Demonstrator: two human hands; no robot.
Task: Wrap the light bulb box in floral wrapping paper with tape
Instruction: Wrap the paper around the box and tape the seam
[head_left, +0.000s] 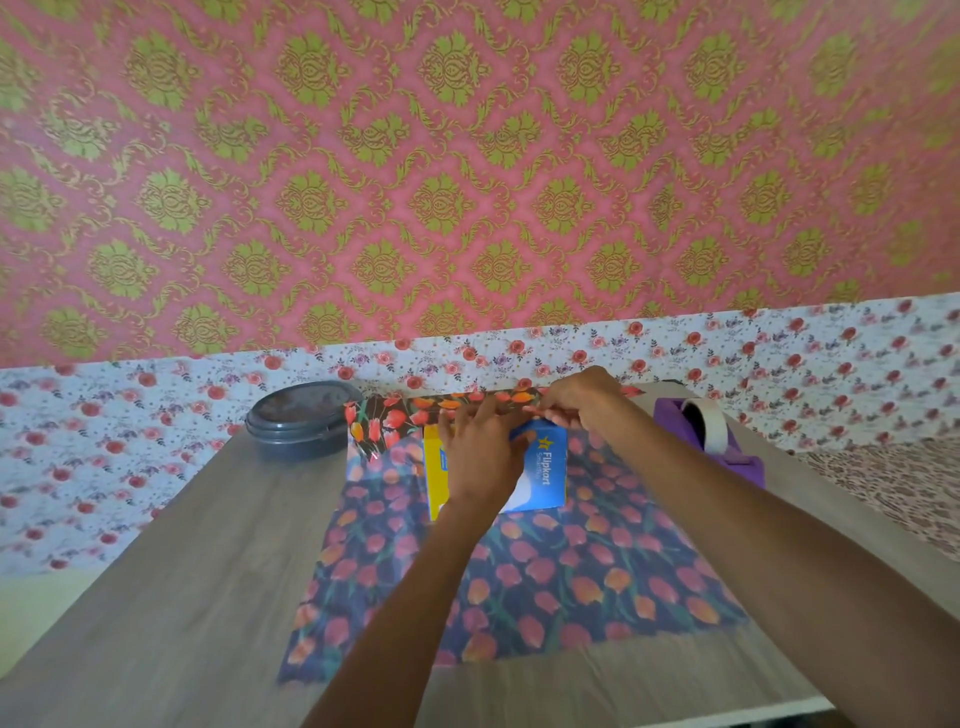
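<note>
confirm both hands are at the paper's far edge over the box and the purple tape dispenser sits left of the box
No: the head view shows the purple tape dispenser right of the box, not left. The left hand and right hand are at the far edge of the paper.

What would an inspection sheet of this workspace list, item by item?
Surface: wooden table, with paper spread on it.
Job's things: box lies on the wrapping paper, whose far edge is lifted towards the box; tape dispenser stands to the right.
Clutter: dark lidded container at the paper's far left corner.
Hands: left hand presses flat on the box; right hand pinches the paper's far edge.
Cables: nothing seen.
Surroundings: pink and green patterned wall; white flowered cloth behind the table.
</note>
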